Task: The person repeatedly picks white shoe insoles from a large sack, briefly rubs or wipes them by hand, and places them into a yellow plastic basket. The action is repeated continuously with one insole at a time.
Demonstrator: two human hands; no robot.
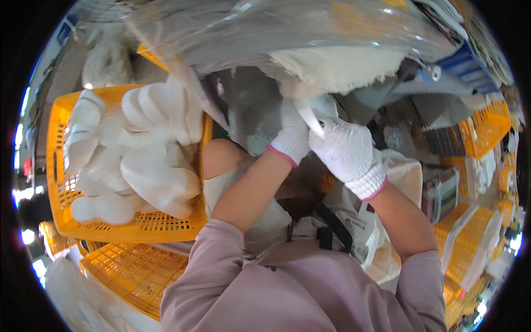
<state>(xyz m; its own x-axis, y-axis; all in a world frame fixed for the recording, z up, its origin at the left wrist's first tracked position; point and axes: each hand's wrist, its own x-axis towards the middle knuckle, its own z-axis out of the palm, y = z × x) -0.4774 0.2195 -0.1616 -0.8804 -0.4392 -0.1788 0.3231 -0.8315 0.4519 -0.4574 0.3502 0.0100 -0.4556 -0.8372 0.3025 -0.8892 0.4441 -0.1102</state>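
White knitted gloves with pink-edged cuffs cover both my hands, which are close together near the middle of the view. Between them is a thin, curved white sole-shaped piece [310, 118], seen nearly edge-on. My left hand [293, 128] is closed at its left side, the fingers partly hidden. My right hand [345, 146] is closed around it from the right. Just above the gloves hangs a frayed, cream-coloured fluffy pad [345, 69], under a hood of cloudy plastic sheet [287, 27]. The far end of the piece is blurred at the pad's lower edge; whether they touch, I cannot tell.
At my left stands a yellow crate [133, 235] piled with white sole-shaped pieces [160, 177]. Another yellow crate [135, 276] sits lower beside it. To my right are a whitish sack [398, 182] and several yellow crates [464, 238]. A blue slatted bin [470, 69] stands at the far right.
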